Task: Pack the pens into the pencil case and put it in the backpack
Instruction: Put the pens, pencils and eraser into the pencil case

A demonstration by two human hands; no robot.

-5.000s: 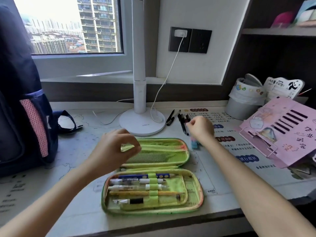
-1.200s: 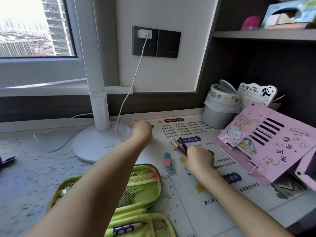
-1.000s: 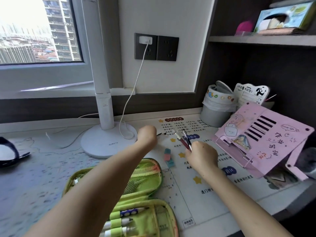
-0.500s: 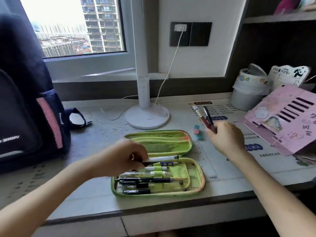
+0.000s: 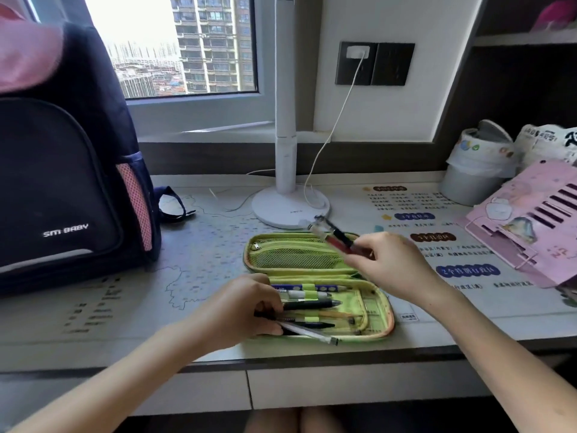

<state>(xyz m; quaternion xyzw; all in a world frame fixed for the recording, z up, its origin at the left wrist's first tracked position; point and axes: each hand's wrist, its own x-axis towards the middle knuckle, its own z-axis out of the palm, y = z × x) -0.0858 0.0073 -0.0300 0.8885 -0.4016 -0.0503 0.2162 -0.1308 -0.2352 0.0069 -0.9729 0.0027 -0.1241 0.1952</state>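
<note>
On desk (image 5: 203, 254), left hand (image 5: 240, 304), right hand (image 5: 393, 267) hold pens (image 5: 338, 242) over pencil case (image 5: 296, 257).

Daylight is coming in through the window (image 5: 187, 45) behind the desk's (image 5: 203, 251) back left corner. Tall buildings are showing outside. A white lamp (image 5: 285, 120) is standing at the desk's back edge. A cord (image 5: 344, 101) is running up to a dark socket (image 5: 374, 64) on the white wall (image 5: 390, 114). Dark shelves (image 5: 524, 89) are rising at the right.
</note>
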